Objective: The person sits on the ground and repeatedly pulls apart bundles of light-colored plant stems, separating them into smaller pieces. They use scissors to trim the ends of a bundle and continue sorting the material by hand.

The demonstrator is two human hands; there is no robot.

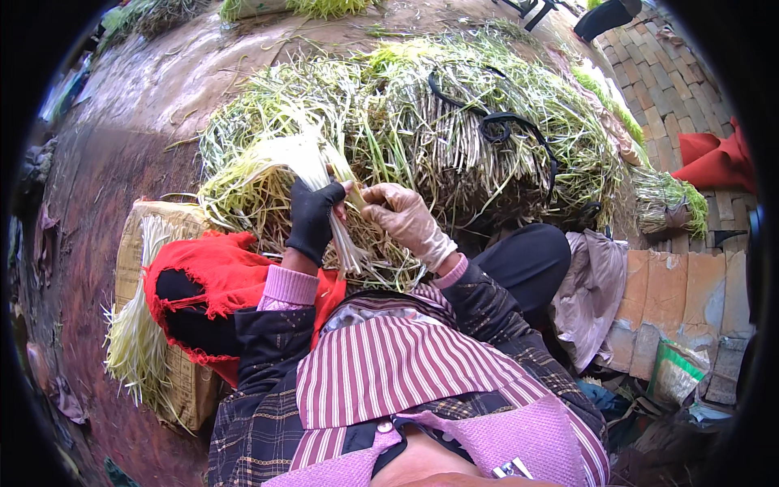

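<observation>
My left hand (316, 210), in a black fingerless glove, grips a bundle of blanched chives (311, 161). Their white stalks stick out below the fist, and the pale yellow leaves fan out above it. Close beside it, my right hand (405, 219) wears a thin whitish glove. Its thumb and forefinger pinch a yellowish leaf (351, 182) at the bundle's right side. Beneath both hands spreads a heap of loose green and yellow chives (292, 103). A thick bunch of uncleaned chives (481, 155), with brownish stalks and dark roots, lies to the right with a black strap (517, 119) across it.
At left, white chives (143, 329) lie on a cardboard box (131, 243). Red cloth (213, 268) covers my left knee. A greyish plastic bag (590, 298) hangs by my right knee, near flattened cardboard (669, 292). A smaller chive bunch (666, 204) and red fabric (718, 158) lie farther right on brick paving.
</observation>
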